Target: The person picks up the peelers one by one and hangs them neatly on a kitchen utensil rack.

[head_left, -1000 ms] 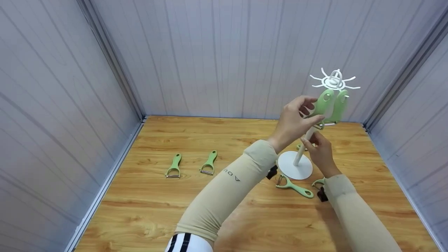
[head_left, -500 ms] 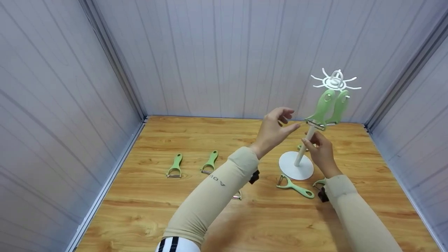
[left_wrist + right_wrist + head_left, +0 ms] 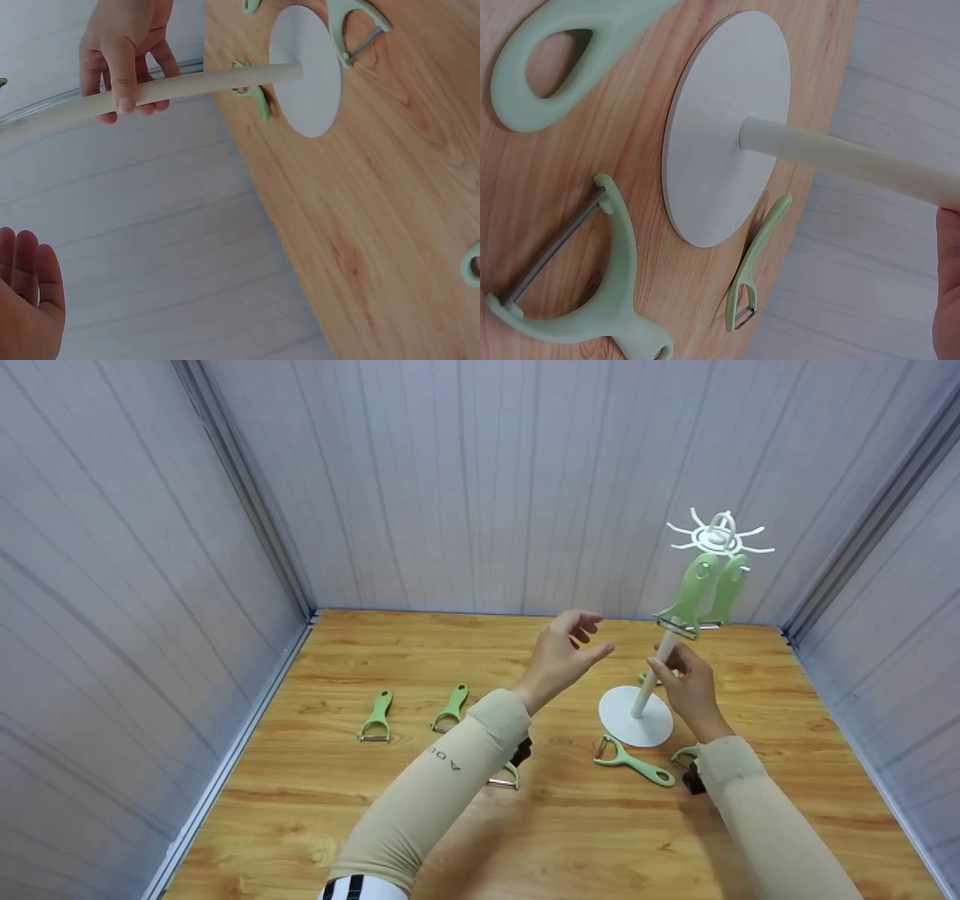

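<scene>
A white stand with a round base (image 3: 634, 726) and a ring of hooks (image 3: 718, 538) stands at the right of the table. Two green peelers hang from its hooks, handles up and blades down: the nearer peeler (image 3: 694, 589) and one beside it (image 3: 726, 591). My right hand (image 3: 686, 686) grips the stand's pole (image 3: 840, 159), thumb on one side and fingers behind, as the left wrist view shows. Left of the stand, my left hand (image 3: 561, 656) is in the air with loosely bent fingers, holding nothing.
More green peelers lie on the wooden table: two at the left (image 3: 377, 714) (image 3: 452, 706), one partly under my left forearm (image 3: 511, 775), one before the base (image 3: 634, 763), one by my right sleeve (image 3: 685, 753) and one behind the pole (image 3: 751, 266). Panel walls (image 3: 480, 487) enclose the table.
My left hand has let go of the nearer hanging peeler and moved left and down, away from the stand. That peeler now hangs freely. The right hand stays on the pole.
</scene>
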{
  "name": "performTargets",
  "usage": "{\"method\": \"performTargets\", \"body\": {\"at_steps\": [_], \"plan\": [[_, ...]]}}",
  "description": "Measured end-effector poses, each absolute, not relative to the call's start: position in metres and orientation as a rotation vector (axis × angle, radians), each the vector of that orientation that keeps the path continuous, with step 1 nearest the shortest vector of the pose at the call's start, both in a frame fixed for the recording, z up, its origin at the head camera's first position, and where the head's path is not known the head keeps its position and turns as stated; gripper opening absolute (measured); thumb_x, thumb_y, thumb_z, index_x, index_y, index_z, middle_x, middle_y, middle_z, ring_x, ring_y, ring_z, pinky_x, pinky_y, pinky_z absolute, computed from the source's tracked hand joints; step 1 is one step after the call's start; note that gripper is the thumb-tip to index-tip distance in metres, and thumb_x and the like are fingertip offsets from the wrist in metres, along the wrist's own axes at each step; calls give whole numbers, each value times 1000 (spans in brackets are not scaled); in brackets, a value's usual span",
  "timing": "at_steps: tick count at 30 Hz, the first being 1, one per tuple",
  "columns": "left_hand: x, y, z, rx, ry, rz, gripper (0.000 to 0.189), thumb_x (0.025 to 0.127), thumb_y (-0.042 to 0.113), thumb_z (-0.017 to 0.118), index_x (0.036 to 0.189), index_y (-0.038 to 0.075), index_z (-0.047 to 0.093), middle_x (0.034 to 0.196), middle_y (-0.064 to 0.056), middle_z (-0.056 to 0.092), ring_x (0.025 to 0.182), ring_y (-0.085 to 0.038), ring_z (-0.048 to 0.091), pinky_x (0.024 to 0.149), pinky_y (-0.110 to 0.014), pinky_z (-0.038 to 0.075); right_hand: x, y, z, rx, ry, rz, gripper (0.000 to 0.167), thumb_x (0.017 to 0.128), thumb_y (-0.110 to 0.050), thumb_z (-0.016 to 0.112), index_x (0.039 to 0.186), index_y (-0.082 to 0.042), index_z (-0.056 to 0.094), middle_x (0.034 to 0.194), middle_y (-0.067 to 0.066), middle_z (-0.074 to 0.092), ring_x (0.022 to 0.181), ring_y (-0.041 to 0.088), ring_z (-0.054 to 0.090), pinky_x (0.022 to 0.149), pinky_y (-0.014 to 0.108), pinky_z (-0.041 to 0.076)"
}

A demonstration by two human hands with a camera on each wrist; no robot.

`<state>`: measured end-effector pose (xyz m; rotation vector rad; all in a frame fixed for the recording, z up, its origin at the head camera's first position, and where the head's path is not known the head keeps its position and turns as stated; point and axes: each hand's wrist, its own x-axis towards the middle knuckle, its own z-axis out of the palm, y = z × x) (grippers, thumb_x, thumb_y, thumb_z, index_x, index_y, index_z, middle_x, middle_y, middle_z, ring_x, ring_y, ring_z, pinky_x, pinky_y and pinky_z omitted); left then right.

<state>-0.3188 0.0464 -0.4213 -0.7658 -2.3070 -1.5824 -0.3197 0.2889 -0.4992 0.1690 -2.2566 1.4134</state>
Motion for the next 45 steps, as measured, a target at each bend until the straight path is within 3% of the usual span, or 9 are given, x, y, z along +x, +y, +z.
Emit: {"method": "performTargets", "body": {"at_steps": [11,18,25,33,45], "plan": [[-314,28,-437,-728,-2367,-1584,37,96,11,84,130,2,72,117,-12,73,99,-17,65,86,-23,57,-319,290,-499,173,-2247,1411,21,104,5,68,123,13,69,103,34,70,82,-8,58,77,6,47],[-315,14,-449,-698,-2368,-1607,38,95,9,85,130,0,72,115,-15,73,98,-17,64,93,-42,62,-307,284,-486,233,-2200,1432,18,101,9,68,118,15,69,97,34,69,80,-4,59,75,7,48],[-314,-3,-462,-660,-2431,-1600,40,97,11,84,133,2,70,118,-14,71,102,-19,65,94,-40,61,-308,284,-487,195,-2205,1455,17,101,8,69,118,13,70,93,23,69,80,-4,60,70,8,53],[-311,-26,-484,-644,-2538,-1525,43,99,15,83,138,5,68,124,-12,70,110,-27,66,93,-37,57,-311,283,-490,190,-2219,1439,17,102,7,69,118,13,69,95,25,68,80,-4,59,70,7,52],[-301,-53,-515,-641,-2659,-1544,50,98,18,84,143,9,64,131,-12,65,117,-35,64,96,-43,57,-311,284,-491,221,-2192,1441,16,100,8,69,116,14,69,93,25,69,81,-4,59,75,9,51]]}}
